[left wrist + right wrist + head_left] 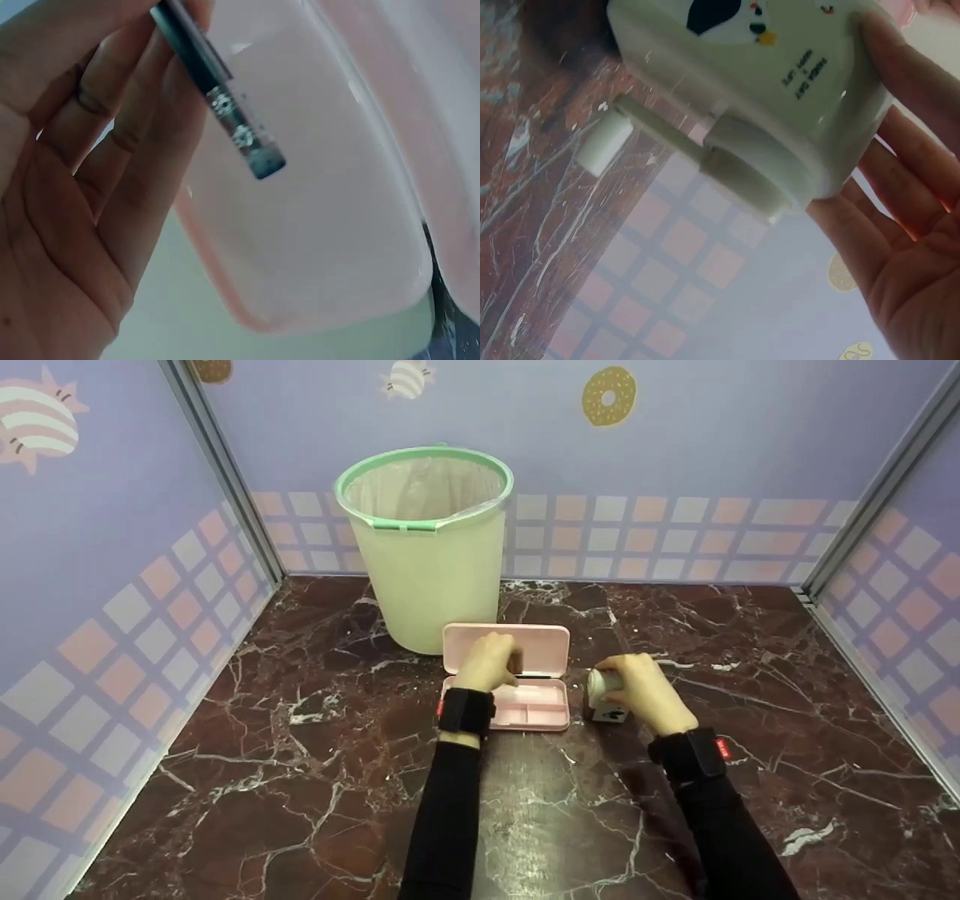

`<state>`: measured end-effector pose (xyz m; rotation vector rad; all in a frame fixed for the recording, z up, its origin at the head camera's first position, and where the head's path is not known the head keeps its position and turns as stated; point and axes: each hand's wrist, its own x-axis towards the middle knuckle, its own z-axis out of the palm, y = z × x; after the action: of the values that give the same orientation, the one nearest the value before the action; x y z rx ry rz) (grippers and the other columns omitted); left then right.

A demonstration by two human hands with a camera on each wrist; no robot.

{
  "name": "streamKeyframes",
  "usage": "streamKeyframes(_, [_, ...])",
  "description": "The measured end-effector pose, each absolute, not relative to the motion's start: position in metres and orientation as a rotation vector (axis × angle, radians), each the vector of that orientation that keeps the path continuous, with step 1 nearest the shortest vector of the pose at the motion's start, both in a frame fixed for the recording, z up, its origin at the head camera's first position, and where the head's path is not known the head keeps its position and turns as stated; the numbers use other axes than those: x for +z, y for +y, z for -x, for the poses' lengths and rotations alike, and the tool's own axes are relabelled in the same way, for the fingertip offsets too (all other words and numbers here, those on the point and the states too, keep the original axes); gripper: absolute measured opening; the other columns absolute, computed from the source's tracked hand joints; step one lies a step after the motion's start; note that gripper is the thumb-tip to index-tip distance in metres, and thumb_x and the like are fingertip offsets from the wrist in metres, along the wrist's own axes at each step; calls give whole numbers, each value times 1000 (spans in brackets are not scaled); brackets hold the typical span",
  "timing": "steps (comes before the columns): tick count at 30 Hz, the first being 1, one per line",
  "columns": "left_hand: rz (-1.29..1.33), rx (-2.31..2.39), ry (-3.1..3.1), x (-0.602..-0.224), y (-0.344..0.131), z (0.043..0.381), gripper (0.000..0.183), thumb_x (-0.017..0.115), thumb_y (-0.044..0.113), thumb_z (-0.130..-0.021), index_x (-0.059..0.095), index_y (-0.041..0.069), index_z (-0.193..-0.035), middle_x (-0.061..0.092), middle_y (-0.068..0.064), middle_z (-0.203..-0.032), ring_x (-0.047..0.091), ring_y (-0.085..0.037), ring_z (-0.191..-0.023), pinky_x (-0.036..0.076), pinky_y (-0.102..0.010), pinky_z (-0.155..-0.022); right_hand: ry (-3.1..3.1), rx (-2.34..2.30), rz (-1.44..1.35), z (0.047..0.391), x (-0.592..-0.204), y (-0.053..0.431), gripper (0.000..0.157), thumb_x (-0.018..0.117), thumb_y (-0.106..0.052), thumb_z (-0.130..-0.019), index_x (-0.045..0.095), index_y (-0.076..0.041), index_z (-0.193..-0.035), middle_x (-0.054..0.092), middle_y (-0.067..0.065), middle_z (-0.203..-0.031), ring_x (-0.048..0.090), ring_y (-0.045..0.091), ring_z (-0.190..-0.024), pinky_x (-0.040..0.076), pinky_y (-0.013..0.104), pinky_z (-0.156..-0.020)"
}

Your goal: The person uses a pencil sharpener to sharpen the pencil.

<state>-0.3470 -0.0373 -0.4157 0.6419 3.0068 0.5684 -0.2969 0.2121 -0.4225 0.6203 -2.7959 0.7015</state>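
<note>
My left hand [487, 664] pinches a dark pencil [217, 94] between thumb and fingers, its ferrule and eraser end sticking out. Below that hand lies a pink pencil case [547, 718], its lid [550, 649] standing up at the back. The part of its divided tray that shows holds nothing. To the right of the case, my right hand [646, 690] grips a hand-crank pencil sharpener [780, 82] printed with a panda picture and small lettering. The sharpener's crank handle [604, 142] points away from the palm. Whether the sharpener rests on the table cannot be told.
Behind the case stands a pale green trash bin [442, 577] with a green rim and a clear liner. Everything is on a dark red marbled table [300, 810]. Lilac patterned panels [712, 457] wall it in at the back and both sides.
</note>
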Motion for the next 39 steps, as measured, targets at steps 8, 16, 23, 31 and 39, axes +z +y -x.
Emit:
streamKeyframes(8, [-629,695,2990,-401,-58,343,16,87,9,-69,73,9,-76,72,-5,-74,66,-20,-74,53,-33,-77,-2783,685,-614,297,-423,213,40,82,4,-67,70,9,-105,72,25,-102,67,42,-95,52,53,-88])
streamKeyframes(16, [-612,719,3018,-398,-63,339,16,88,9,-68,72,11,-73,71,-4,-71,65,-19,-71,53,-34,-75,-2784,699,-603,298,-422,213,38,82,4,-67,71,8,-103,73,24,-100,67,41,-93,52,54,-86])
streamKeyframes(23, [-587,765,3035,-392,-70,334,16,88,10,-68,74,11,-74,71,-3,-72,66,-21,-70,50,-36,-84,-2794,701,-597,298,-424,212,40,82,4,-67,70,8,-105,73,24,-102,67,41,-94,52,53,-88])
streamKeyframes(31, [-605,651,3058,-390,-71,333,14,87,11,-69,75,11,-75,73,-3,-74,68,-21,-73,50,-36,-85,-2794,698,-594,297,-424,212,40,83,2,-68,70,7,-106,73,23,-103,67,40,-95,52,52,-88])
streamKeyframes(39, [-573,529,3041,-412,-71,342,12,87,11,-70,76,10,-75,74,-3,-75,68,-23,-77,54,-36,-77,-2778,695,-605,297,-423,211,39,82,3,-67,71,7,-104,73,23,-101,67,41,-93,51,53,-86])
